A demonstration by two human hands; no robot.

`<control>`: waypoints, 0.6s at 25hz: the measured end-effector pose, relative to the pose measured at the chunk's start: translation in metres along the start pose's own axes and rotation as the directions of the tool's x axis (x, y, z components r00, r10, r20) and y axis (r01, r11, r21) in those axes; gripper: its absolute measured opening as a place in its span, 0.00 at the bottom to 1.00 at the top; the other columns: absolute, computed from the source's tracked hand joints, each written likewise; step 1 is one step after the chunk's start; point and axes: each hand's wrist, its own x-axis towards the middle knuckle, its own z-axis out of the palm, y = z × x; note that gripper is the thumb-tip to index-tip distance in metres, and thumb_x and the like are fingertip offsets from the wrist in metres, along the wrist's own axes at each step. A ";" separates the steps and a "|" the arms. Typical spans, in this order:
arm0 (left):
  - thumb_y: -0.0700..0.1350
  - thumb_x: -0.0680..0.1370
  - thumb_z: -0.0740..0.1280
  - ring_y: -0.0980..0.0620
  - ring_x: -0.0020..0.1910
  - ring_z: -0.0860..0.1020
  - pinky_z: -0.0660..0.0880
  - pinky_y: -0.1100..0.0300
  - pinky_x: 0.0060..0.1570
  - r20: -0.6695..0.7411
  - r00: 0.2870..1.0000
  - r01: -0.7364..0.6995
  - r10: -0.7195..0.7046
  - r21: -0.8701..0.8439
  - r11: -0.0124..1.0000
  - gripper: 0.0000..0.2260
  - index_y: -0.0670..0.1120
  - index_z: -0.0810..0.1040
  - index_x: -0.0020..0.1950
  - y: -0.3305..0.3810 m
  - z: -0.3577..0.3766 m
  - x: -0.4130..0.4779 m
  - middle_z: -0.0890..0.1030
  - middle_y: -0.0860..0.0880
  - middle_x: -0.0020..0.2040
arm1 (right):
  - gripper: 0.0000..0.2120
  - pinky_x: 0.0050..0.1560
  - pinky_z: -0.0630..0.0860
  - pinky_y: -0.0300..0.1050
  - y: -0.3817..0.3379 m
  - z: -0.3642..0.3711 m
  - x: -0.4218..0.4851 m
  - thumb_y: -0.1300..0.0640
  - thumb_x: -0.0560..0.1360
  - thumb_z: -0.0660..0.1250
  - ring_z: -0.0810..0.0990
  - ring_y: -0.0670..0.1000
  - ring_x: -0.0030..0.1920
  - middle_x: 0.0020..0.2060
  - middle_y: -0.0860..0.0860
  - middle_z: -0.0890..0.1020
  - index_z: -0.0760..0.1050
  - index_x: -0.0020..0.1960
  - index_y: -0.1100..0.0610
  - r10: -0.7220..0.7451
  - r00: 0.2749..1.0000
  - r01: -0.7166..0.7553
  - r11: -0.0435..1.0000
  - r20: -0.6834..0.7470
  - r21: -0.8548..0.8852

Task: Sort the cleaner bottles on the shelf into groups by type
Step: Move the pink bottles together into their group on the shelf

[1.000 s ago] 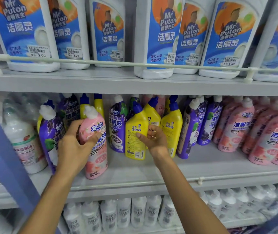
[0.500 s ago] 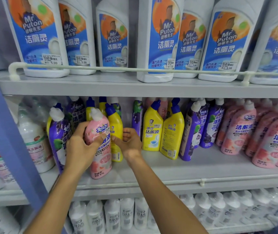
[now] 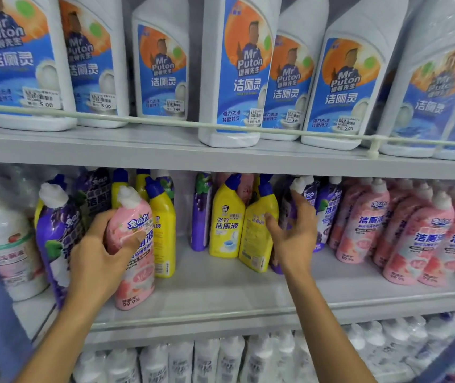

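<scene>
The left grip (image 3: 97, 262) is clamped round a pink bottle (image 3: 133, 246), with the thumb across its label and the fingers behind it. This bottle sits near the front of the middle shelf (image 3: 221, 297), at about 8 o'clock in the view. Whether its base rests on the shelf or hangs just above it, I cannot tell. At its 9 o'clock, just beside the hand, stands a white-capped purple bottle (image 3: 55, 244). At its 3 o'clock, a little further back, is a blue-capped yellow bottle (image 3: 162, 230).

The right grip (image 3: 294, 239) is apart, its fingers spread. The thumb tip touches the label of a tilted yellow bottle (image 3: 254, 244). The other fingers lie against a second purple bottle (image 3: 285, 210) at that one's 3 o'clock, and nothing is clamped.

Near the centre a front-facing yellow bottle (image 3: 226, 225) stands just beside the tilted one. A slim purple bottle (image 3: 201, 211) is at its 9 o'clock. A packed group of pink bottles (image 3: 420, 239) fills the shelf at 3 o'clock. Tall white Mr Puton bottles (image 3: 237, 78) line the upper shelf (image 3: 138, 150) at 12 o'clock, behind a thin rail (image 3: 165, 123). Small white bottles (image 3: 221, 360) crowd the level at 6 o'clock.
</scene>
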 end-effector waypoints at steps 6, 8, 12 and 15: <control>0.61 0.69 0.72 0.42 0.50 0.82 0.80 0.41 0.53 -0.007 1.000 -0.002 0.002 -0.035 0.999 0.28 0.56 0.75 0.68 -0.002 0.002 0.000 0.83 0.50 0.51 | 0.35 0.71 0.70 0.46 0.002 0.029 -0.019 0.62 0.74 0.74 0.69 0.57 0.73 0.74 0.55 0.71 0.67 0.78 0.57 -0.055 0.984 0.105 0.948 0.170 -0.302; 0.62 0.68 0.72 0.43 0.51 0.82 0.81 0.40 0.53 -0.004 1.000 0.000 0.000 -0.042 0.999 0.29 0.56 0.74 0.68 -0.006 0.003 0.000 0.84 0.49 0.51 | 0.36 0.63 0.75 0.54 -0.008 0.038 -0.018 0.60 0.75 0.74 0.68 0.59 0.73 0.74 0.56 0.69 0.65 0.79 0.55 0.052 0.986 0.011 0.925 0.156 -0.380; 0.63 0.68 0.72 0.43 0.51 0.83 0.81 0.40 0.53 -0.004 1.000 -0.007 0.007 -0.045 0.999 0.30 0.57 0.74 0.68 -0.007 0.002 0.001 0.84 0.49 0.52 | 0.31 0.53 0.75 0.53 -0.015 0.040 -0.006 0.55 0.76 0.73 0.72 0.62 0.66 0.68 0.58 0.72 0.67 0.77 0.56 0.147 0.981 -0.079 0.899 0.125 -0.430; 0.62 0.69 0.72 0.43 0.52 0.83 0.81 0.40 0.54 -0.006 1.000 -0.012 0.012 -0.038 0.999 0.29 0.57 0.73 0.68 -0.009 0.002 0.000 0.84 0.50 0.52 | 0.26 0.55 0.75 0.55 -0.012 0.037 -0.006 0.52 0.79 0.71 0.78 0.64 0.62 0.65 0.58 0.75 0.68 0.73 0.56 0.281 0.945 -0.208 0.912 0.167 -0.353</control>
